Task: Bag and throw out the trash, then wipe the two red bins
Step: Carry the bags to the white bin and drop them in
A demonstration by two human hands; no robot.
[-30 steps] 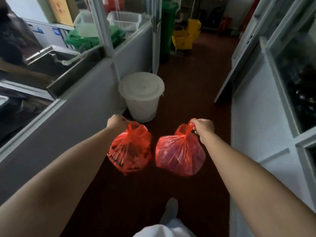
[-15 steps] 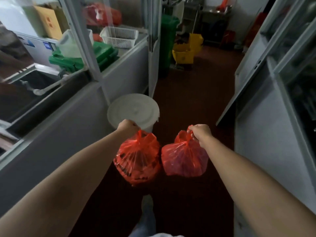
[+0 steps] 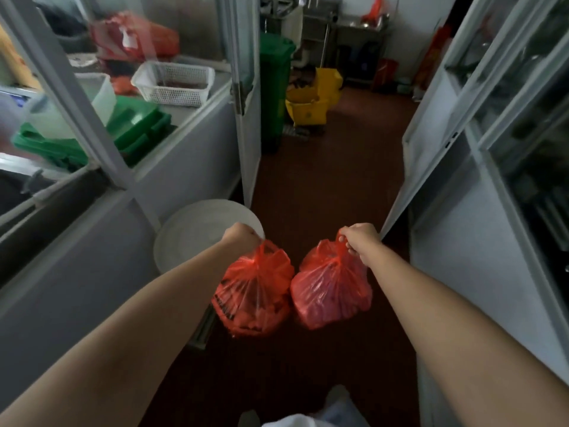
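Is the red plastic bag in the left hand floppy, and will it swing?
Probably floppy: the thin red plastic bag sags in creases below the left hand gripping its top. Hanging free, it likely swings when carried. Seemingly light, since one hand holds it up.

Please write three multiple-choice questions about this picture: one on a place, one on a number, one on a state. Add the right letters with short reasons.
1. Where does the yellow mop bucket stand?
A. On the counter behind the glass
B. On the floor beside the green bin
C. Inside the white basket

2. How many red bags does the person carry?
A. One
B. Three
C. Two

3. What is the state of the white bucket near the left hand?
A. Covered by its lid
B. Open and full of water
C. Lying on its side

1 B: it stands on the floor next to the green bin.
2 C: the left hand grips one, the right hand the other.
3 A: a flat white lid covers its top.
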